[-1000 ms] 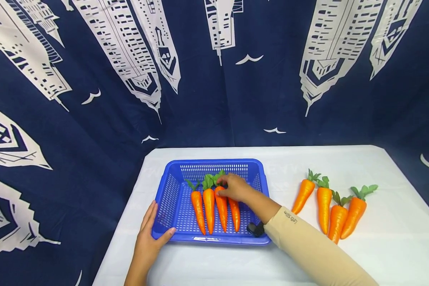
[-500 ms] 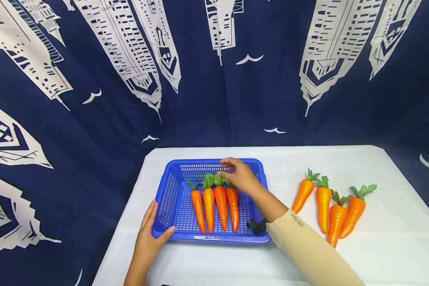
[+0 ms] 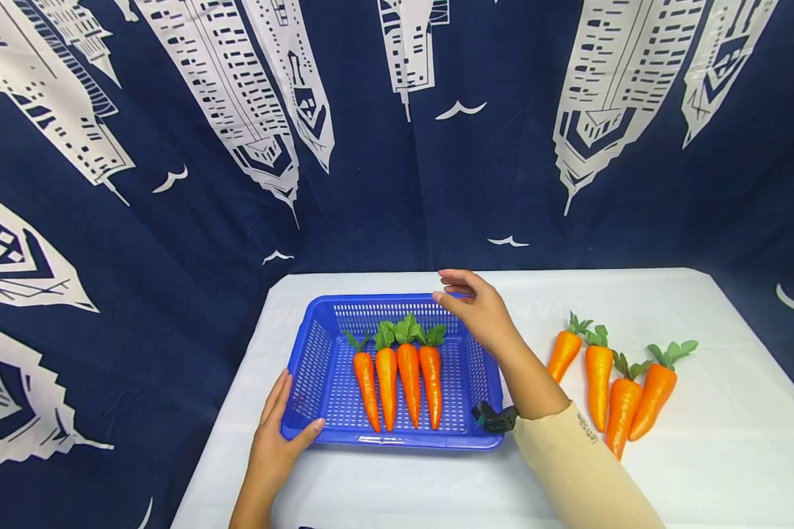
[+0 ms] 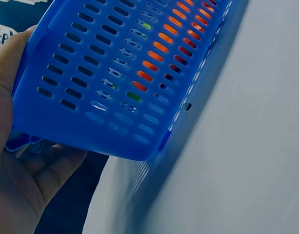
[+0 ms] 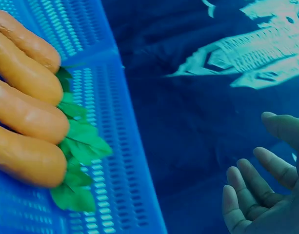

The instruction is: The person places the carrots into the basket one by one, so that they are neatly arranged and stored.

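Observation:
My left hand (image 3: 273,441) holds the front left corner of a blue plastic basket (image 3: 437,442), thumb at the front rim and fingers along the left side. The left wrist view shows that hand (image 4: 22,190) around the corner of the perforated basket wall (image 4: 86,48). Inside the basket, several orange carrots (image 3: 408,386) with green leafy tops lie side by side, tops toward the back. Above the basket's back right corner is my right hand (image 3: 483,312), fingers loosely bent and holding nothing. In the right wrist view, this hand (image 5: 266,195) is apart from the carrots (image 5: 29,156).
Several more carrots (image 3: 598,386) lie on the white table (image 3: 714,470) right of the basket. A black device (image 3: 492,417) is at the right wrist, over the basket's front right corner. Behind the table hangs a dark blue cloth (image 3: 370,213) with white buildings.
My right hand has let go of a carrot in the basket and moved up and right, off the leafy tops. The rightmost basket carrot shifted slightly left. My left hand stayed in place.

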Motion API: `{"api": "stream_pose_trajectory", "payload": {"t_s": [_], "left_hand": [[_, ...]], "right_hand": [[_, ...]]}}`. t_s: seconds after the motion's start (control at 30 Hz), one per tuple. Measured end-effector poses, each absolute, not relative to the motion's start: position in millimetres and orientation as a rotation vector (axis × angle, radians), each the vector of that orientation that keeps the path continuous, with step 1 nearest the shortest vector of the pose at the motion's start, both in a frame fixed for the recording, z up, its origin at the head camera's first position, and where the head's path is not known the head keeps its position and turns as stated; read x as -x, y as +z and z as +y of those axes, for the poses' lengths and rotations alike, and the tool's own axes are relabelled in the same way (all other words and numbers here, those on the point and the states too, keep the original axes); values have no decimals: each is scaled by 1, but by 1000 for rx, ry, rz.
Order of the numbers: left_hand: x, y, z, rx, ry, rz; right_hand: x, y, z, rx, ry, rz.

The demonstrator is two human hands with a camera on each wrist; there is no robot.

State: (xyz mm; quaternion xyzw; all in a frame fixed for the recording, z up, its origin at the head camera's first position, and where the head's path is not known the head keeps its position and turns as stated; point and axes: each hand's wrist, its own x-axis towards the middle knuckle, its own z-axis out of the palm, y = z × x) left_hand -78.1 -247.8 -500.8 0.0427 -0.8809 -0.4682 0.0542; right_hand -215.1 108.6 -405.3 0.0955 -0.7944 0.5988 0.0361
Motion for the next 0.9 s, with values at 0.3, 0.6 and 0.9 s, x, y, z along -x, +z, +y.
{"api": "stream_pose_trajectory", "payload": {"t_s": [0.3,0.6,0.9], "left_hand": [[79,-501,-247,-129,-1417,-2680],[80,-503,-247,-120,-1409,-2670],[78,-501,-247,-124,-1411,-2670]], "right_hand": [[206,-398,143,-132,1784,-2390],[199,-401,170,60,1722,-2342],[188,-414,192,262,1698,-2319]]}}
